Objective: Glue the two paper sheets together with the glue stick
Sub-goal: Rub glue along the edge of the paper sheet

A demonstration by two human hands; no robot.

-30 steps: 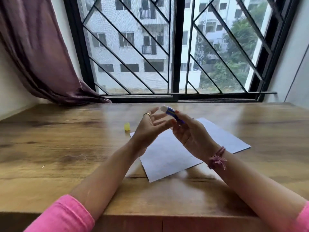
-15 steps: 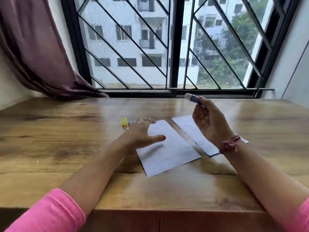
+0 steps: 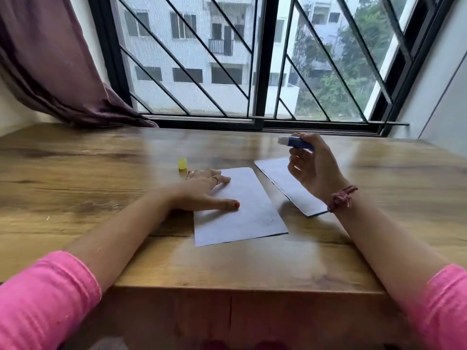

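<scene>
Two white paper sheets lie apart on the wooden table. The near sheet (image 3: 242, 210) is in the middle, and my left hand (image 3: 202, 192) presses flat on its left edge with straight fingers. The far sheet (image 3: 280, 180) lies to the right, partly hidden behind my right hand (image 3: 310, 170). That hand is raised above the table and holds a blue glue stick (image 3: 295, 142), uncapped, its white tip pointing left. The yellow cap (image 3: 182, 163) stands on the table just beyond my left hand.
The wooden table (image 3: 101, 173) runs up to a barred window (image 3: 252, 72) at the back. A purple curtain (image 3: 50, 72) hangs at the back left. A white wall rises at the right.
My left hand left the glue stick and came down onto the near sheet. The two sheets, stacked before, now lie apart. My right hand carried the glue stick up and to the right.
</scene>
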